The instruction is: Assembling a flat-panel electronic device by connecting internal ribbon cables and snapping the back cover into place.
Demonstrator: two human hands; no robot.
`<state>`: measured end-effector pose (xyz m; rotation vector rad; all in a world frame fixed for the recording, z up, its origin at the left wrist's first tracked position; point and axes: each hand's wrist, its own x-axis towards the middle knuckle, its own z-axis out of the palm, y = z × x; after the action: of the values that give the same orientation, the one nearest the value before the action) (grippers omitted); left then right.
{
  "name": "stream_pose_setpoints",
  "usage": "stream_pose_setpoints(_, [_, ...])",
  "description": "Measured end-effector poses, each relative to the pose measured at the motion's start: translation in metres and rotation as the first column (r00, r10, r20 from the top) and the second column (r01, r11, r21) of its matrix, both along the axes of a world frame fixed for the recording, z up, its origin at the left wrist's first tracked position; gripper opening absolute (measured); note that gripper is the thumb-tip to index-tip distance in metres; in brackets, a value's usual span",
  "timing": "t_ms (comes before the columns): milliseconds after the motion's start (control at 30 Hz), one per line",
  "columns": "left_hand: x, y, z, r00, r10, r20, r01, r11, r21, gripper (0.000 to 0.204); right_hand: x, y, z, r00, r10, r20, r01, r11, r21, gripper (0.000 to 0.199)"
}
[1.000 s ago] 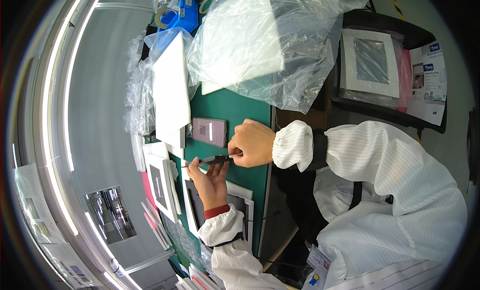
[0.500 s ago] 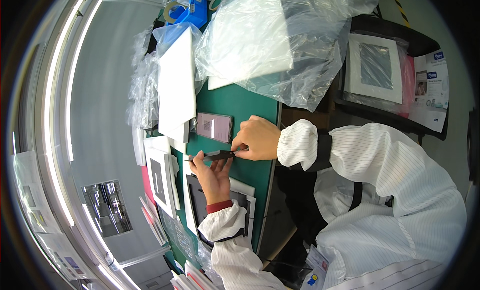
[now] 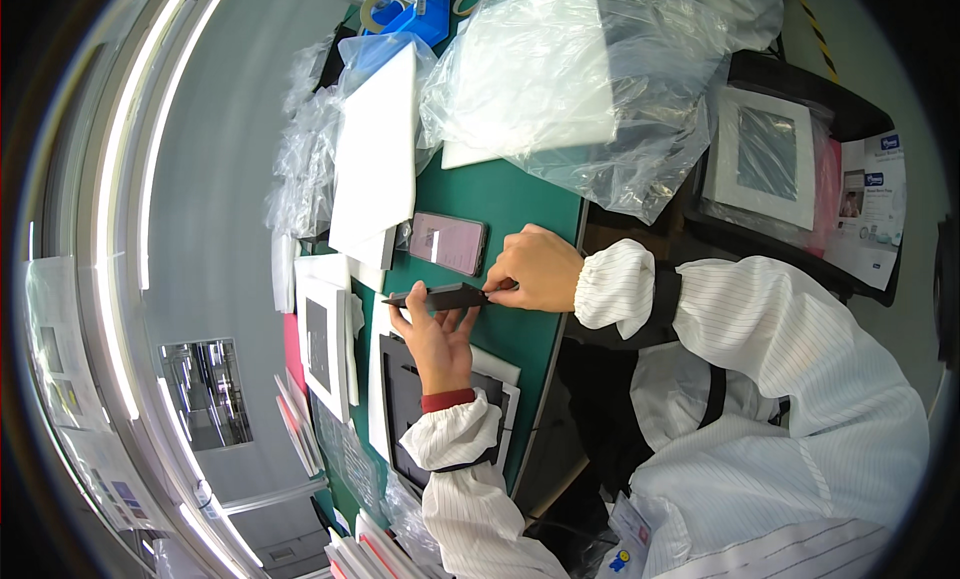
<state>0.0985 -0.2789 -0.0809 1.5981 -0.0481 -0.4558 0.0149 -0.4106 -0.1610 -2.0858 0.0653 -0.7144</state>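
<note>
A thin black flat piece point(image 3: 452, 297) is held up over the green table, its kind not clear from this angle. My left hand point(image 3: 440, 354) grips it from below, the thumb on its left end and the fingers behind it. At its right end the fingertips of my right hand point(image 3: 538, 269) are pinched together; any small part between them is hidden. Just beyond the hands lies a pink-backed phone point(image 3: 447, 243). Under my left wrist a black frame-like panel point(image 3: 403, 374) rests on white sheets.
Large clear plastic bags point(image 3: 640, 109) cover white foam sheets at the far side. A white board point(image 3: 375, 149) and a blue tape dispenser point(image 3: 425, 17) stand at the far left. White-framed panels point(image 3: 322, 344) lie left. On a black chair point(image 3: 860, 124) sits a bagged framed panel point(image 3: 768, 157).
The view has shifted slightly, so the table and its items appear a little further right. Both hands keep their hold on the black piece, which looks slightly more level.
</note>
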Motion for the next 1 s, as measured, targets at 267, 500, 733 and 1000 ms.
stream_pose_setpoints(267, [0.001, 0.000, 0.000, 0.999, 0.027, 0.023, -0.026, 0.999, -0.031, 0.060, -0.001, -0.002, 0.001, 1.000, 0.011, -0.009, -0.011, 1.000, 0.026, 0.013])
stream_pose_setpoints(500, [0.025, 0.036, 0.037, 0.906, 0.374, 0.200, -0.320, 0.912, -0.256, 0.071, 0.002, 0.001, 0.001, 0.999, 0.042, 0.000, -0.042, 0.999, 0.032, 0.012])
stream_pose_setpoints(733, [-0.014, 0.137, 0.099, 0.789, 0.354, 0.501, -0.413, 0.911, 0.006, 0.084, 0.004, -0.006, 0.001, 0.999, -0.025, -0.043, 0.022, 0.996, -0.088, 0.029])
stream_pose_setpoints(1000, [-0.025, 0.244, 0.072, 0.866, 0.198, 0.459, -0.409, 0.808, 0.424, 0.073, 0.001, 0.073, 0.081, 0.894, 0.447, -0.029, -0.445, 0.894, 0.058, 0.032])
